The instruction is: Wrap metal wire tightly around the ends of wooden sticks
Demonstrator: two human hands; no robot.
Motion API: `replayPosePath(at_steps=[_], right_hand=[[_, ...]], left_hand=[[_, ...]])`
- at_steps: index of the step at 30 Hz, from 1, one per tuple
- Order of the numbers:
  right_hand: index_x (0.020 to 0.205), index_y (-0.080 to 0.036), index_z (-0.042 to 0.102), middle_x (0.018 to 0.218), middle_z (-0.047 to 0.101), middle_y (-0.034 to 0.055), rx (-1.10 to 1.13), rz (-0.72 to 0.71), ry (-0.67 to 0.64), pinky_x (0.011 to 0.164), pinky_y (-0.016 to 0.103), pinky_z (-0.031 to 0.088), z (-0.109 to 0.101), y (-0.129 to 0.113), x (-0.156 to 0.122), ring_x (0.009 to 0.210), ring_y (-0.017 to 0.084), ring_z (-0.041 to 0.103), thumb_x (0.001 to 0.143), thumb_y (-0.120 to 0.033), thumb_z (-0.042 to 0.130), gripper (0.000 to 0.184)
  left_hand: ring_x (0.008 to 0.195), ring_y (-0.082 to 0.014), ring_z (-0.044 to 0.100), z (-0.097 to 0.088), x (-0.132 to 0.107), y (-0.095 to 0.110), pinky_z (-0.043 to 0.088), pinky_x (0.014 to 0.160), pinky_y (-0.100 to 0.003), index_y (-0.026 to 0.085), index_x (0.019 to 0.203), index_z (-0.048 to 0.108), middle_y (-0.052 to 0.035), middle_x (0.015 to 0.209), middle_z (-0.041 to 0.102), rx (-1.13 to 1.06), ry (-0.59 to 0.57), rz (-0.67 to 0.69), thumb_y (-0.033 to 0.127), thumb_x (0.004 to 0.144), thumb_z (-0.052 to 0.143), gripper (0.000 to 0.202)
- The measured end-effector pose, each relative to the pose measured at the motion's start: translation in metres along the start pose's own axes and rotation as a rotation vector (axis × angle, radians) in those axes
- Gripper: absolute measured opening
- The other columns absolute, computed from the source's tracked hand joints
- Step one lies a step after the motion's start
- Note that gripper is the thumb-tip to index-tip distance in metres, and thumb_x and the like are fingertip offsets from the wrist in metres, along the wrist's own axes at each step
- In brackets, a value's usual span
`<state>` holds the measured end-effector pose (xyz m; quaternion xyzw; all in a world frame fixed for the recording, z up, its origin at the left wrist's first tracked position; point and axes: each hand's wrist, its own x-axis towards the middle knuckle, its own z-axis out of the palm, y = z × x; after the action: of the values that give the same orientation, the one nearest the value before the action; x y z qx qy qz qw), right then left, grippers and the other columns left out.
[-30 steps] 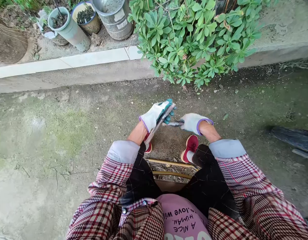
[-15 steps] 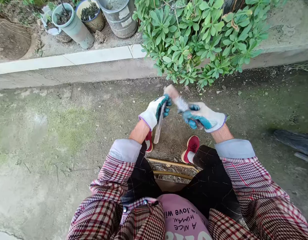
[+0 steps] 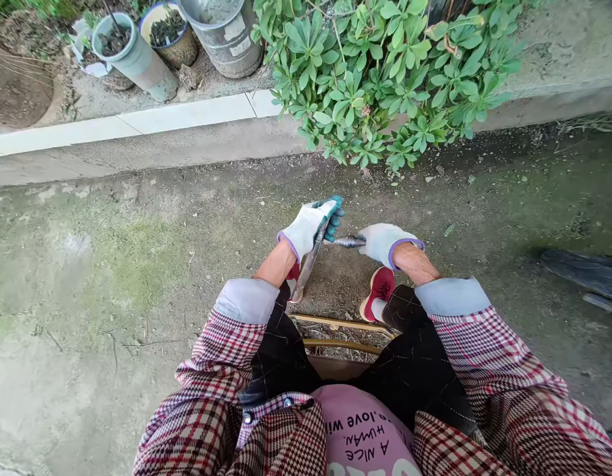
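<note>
Left hand [image 3: 309, 225] curled round bar [image 3: 309, 263], right hand [image 3: 383, 242] round ridged tool [image 3: 349, 242]

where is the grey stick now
Near the head view's centre, the grey stick is in the left hand, slanting down toward the red left shoe.

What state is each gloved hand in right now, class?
Left hand: closed, holding a long greyish bar.
Right hand: closed, holding a ridged silvery tool.

I have both arms [image 3: 274, 262] reaching forward on my monitor, left hand [image 3: 309, 225] and right hand [image 3: 386, 244] gripping, close together.
</note>
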<state>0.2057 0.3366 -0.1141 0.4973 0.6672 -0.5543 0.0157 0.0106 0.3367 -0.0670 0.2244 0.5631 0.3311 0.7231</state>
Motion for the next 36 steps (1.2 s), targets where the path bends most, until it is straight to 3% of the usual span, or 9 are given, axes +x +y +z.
replayPosePath(at_steps=[4, 7, 10, 14, 17, 23, 29, 33, 36], right_hand=[[0.086, -0.022, 0.072, 0.078, 0.071, 0.0085, -0.370, 0.223, 0.208, 0.074, 0.035, 0.053, -0.015, -0.009, 0.001, 0.081, 0.026, 0.069, 0.081, -0.034, 0.078, 0.014], [0.087, -0.021, 0.066, 0.072, 0.067, 0.0036, -0.029, 0.197, 0.323, 0.058, 0.029, 0.051, -0.016, -0.017, -0.001, 0.064, 0.019, 0.061, 0.085, -0.037, 0.075, 0.018], [0.087, -0.023, 0.061, 0.069, 0.063, -0.0002, 0.368, 0.114, 0.318, 0.044, 0.027, 0.047, -0.011, -0.023, -0.007, 0.051, 0.013, 0.052, 0.087, -0.042, 0.075, 0.024], [0.088, -0.022, 0.062, 0.066, 0.064, -0.0011, 0.590, 0.030, 0.303, 0.037, 0.024, 0.044, -0.008, -0.030, -0.013, 0.046, 0.010, 0.049, 0.083, -0.040, 0.081, 0.027], [0.088, -0.021, 0.063, 0.063, 0.062, -0.0024, 0.625, 0.036, 0.348, 0.035, 0.024, 0.043, -0.011, -0.033, -0.014, 0.043, 0.010, 0.047, 0.081, -0.038, 0.081, 0.025], [0.083, -0.023, 0.057, 0.066, 0.060, -0.0021, 0.513, 0.074, 0.389, 0.042, 0.028, 0.046, -0.009, -0.036, -0.014, 0.047, 0.012, 0.049, 0.086, -0.036, 0.073, 0.021], [0.096, -0.020, 0.068, 0.088, 0.074, 0.0078, -0.105, -0.034, 0.429, 0.073, 0.034, 0.052, -0.004, -0.046, -0.026, 0.078, 0.023, 0.066, 0.088, -0.036, 0.071, 0.018], [0.104, -0.018, 0.075, 0.093, 0.079, 0.0100, 0.128, -0.212, 0.436, 0.073, 0.035, 0.056, -0.008, -0.039, -0.027, 0.081, 0.024, 0.070, 0.096, -0.045, 0.060, 0.032], [0.113, -0.018, 0.075, 0.091, 0.079, 0.0080, 0.418, -0.195, 0.557, 0.063, 0.034, 0.058, -0.011, -0.030, -0.018, 0.074, 0.022, 0.071, 0.095, -0.041, 0.056, 0.035]], left_hand=[[0.043, -0.0101, 0.054, 0.000, 0.000, 0.005, 0.052, 0.052, -0.023, 0.019, 0.080, 0.062, 0.0071, 0.050, 0.049, -0.142, -0.040, -0.072, 0.059, 0.098, 0.070, 0.044], [0.048, -0.0110, 0.059, -0.006, 0.004, 0.011, 0.060, 0.063, -0.026, 0.019, 0.078, 0.060, 0.0068, 0.050, 0.050, -0.228, -0.007, -0.046, 0.058, 0.099, 0.069, 0.045], [0.053, -0.0113, 0.064, -0.011, 0.008, 0.014, 0.062, 0.068, -0.027, 0.019, 0.081, 0.061, 0.0054, 0.057, 0.058, -0.277, 0.026, -0.007, 0.046, 0.099, 0.073, 0.034], [0.056, -0.0109, 0.067, -0.013, 0.009, 0.014, 0.063, 0.071, -0.028, 0.019, 0.090, 0.064, 0.0028, 0.069, 0.069, -0.294, 0.055, 0.039, 0.025, 0.096, 0.075, 0.014], [0.054, -0.0118, 0.067, -0.010, 0.009, 0.014, 0.062, 0.066, -0.027, 0.019, 0.099, 0.067, 0.0013, 0.068, 0.071, -0.216, 0.128, 0.036, 0.024, 0.098, 0.070, 0.006], [0.059, -0.0149, 0.070, 0.004, 0.009, 0.005, 0.060, 0.068, -0.029, 0.019, 0.099, 0.069, -0.0020, 0.068, 0.072, -0.098, 0.084, 0.052, 0.030, 0.097, 0.071, 0.012], [0.072, -0.0140, 0.070, 0.010, 0.011, -0.005, 0.060, 0.077, -0.029, 0.017, 0.091, 0.067, -0.0014, 0.079, 0.074, -0.065, 0.084, 0.219, 0.016, 0.086, 0.077, 0.011], [0.066, -0.0126, 0.065, 0.002, 0.013, 0.000, 0.061, 0.080, -0.032, 0.017, 0.091, 0.065, 0.0005, 0.076, 0.068, -0.074, 0.112, 0.208, 0.019, 0.086, 0.077, 0.013], [0.061, -0.0134, 0.064, 0.000, 0.006, 0.008, 0.062, 0.079, -0.035, 0.017, 0.093, 0.064, 0.0019, 0.069, 0.063, -0.092, 0.034, 0.155, 0.021, 0.090, 0.072, 0.010]])
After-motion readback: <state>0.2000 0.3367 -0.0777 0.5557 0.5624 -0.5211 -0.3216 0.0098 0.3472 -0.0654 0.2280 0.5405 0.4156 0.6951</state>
